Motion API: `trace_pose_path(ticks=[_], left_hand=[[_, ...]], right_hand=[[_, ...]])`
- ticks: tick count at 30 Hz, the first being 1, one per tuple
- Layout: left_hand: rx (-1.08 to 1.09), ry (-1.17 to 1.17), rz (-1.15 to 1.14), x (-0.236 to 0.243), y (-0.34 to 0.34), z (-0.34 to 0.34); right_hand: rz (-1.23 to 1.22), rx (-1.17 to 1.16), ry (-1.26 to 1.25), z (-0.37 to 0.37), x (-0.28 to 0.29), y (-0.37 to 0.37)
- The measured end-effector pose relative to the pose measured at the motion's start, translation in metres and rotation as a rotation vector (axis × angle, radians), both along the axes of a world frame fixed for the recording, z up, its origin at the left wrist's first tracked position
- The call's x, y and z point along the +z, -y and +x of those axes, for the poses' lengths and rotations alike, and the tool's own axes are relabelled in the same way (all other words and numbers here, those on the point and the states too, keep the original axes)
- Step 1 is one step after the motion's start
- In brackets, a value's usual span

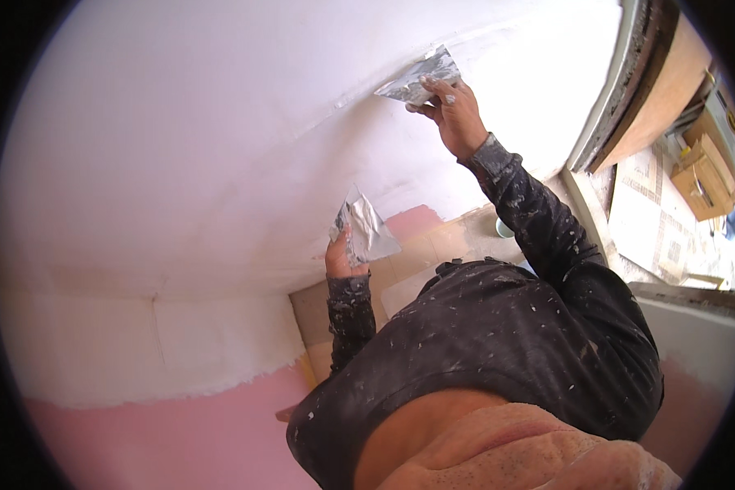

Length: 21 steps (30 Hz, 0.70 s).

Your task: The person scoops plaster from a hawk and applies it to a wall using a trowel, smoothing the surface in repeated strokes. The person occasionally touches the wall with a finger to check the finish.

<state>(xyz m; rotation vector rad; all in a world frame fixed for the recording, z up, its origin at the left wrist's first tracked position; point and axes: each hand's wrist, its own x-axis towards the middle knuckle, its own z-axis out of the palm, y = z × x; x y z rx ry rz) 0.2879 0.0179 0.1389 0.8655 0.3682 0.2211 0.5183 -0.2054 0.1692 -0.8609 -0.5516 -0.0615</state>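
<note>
My right hand (459, 118) is raised and grips a broad metal putty knife (425, 77), its blade smeared with white putty. That blade lies at or against the white wall (245, 106), where a faint ridge of putty runs to its left. Lower and further left, my left hand (340, 255) is closed around a second putty knife (369, 229). White putty coats this one's wide blade, which stands apart from the right one. Both knife handles are mostly hidden by my fingers. White specks cover my dark sleeves.
Pink paint (196, 425) shows on the lower wall below the white coat. A small light bucket (505, 227) stands on the tiled floor behind my right arm. To the right is a doorway edge (604, 98), with a brown box (702, 184) beyond it.
</note>
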Motion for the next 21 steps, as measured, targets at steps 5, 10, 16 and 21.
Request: trace_pose_path(ticks=[5,10,16,21], left_hand=[[0.042,-0.107,0.098,0.004,-0.001,0.011],[-0.016,-0.124,0.098,-0.013,-0.012,0.008],[-0.068,-0.134,0.1,-0.012,-0.012,0.007],[-0.031,-0.145,0.139,-0.028,-0.023,-0.002]], right_hand=[[0.139,0.017,-0.176,0.037,0.013,0.0],[0.179,0.019,-0.459,0.049,0.023,-0.003],[0.252,-0.003,-0.451,0.063,0.03,-0.009],[0.315,-0.014,-0.53,0.058,0.043,-0.013]])
